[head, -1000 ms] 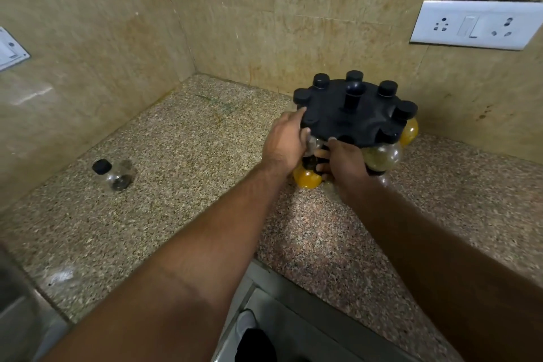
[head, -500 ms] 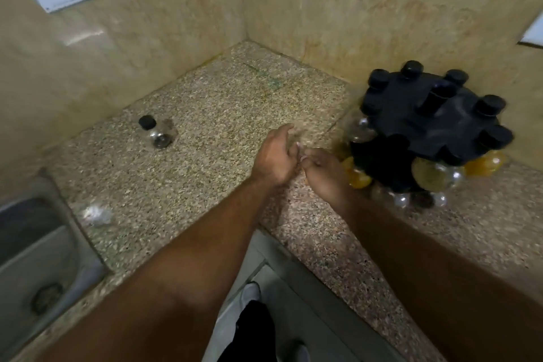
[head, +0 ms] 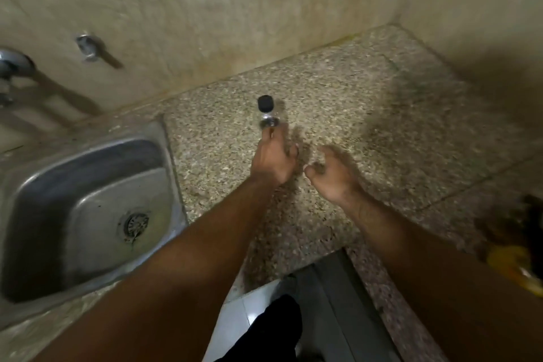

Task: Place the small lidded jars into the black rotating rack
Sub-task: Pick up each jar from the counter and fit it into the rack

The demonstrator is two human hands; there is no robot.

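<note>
A small clear jar point(head: 266, 113) with a black lid lies on the speckled granite counter point(head: 338, 103), its lid pointing away from me. My left hand point(head: 273, 159) is just below it, fingertips at the jar's base, with nothing gripped. My right hand point(head: 332, 175) hovers beside the left one, fingers loosely curled and empty. The black rotating rack point(head: 520, 232) shows only as a blurred dark shape with a yellow-filled jar point(head: 511, 261) at the far right edge.
A steel sink point(head: 88, 209) is set into the counter at the left, with a tap point(head: 11, 64) on the wall above it. Tiled walls close the back and right. The counter's front edge runs below my forearms.
The view has swung left, from the rack to the loose jar. Both hands left the rack and moved left; my left hand now reaches the jar.
</note>
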